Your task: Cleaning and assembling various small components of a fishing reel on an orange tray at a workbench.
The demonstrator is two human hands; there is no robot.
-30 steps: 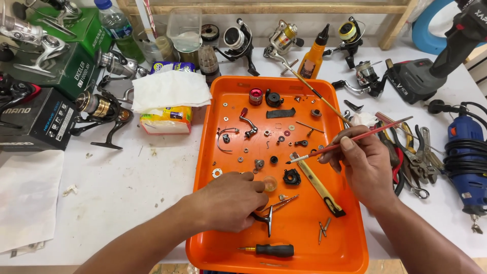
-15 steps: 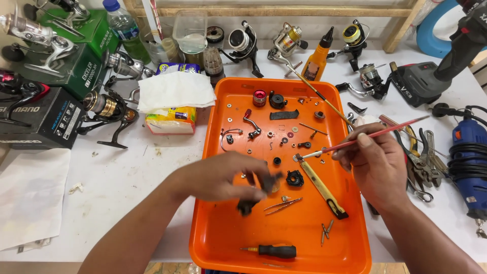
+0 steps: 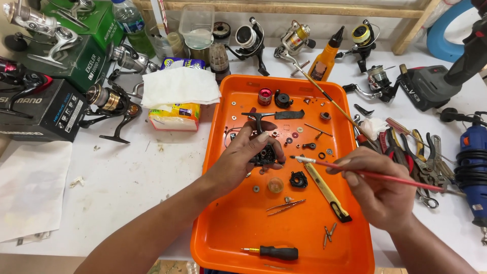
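My left hand holds a black fishing reel body raised over the orange tray, fingers wrapped around it. My right hand grips a thin red-handled brush, with the bristle tip pointing left, close to the reel body. Many small screws, washers and black reel parts lie scattered in the tray, along with a yellow utility knife, tweezers and a small black screwdriver.
Several fishing reels, boxes and a tissue pack stand left and behind the tray. An orange oil bottle is at the back. Pliers and a blue rotary tool lie at the right.
My left hand picked the black reel body out of the tray and lifted it up toward the brush tip. My right hand lowered the brush slightly toward it.
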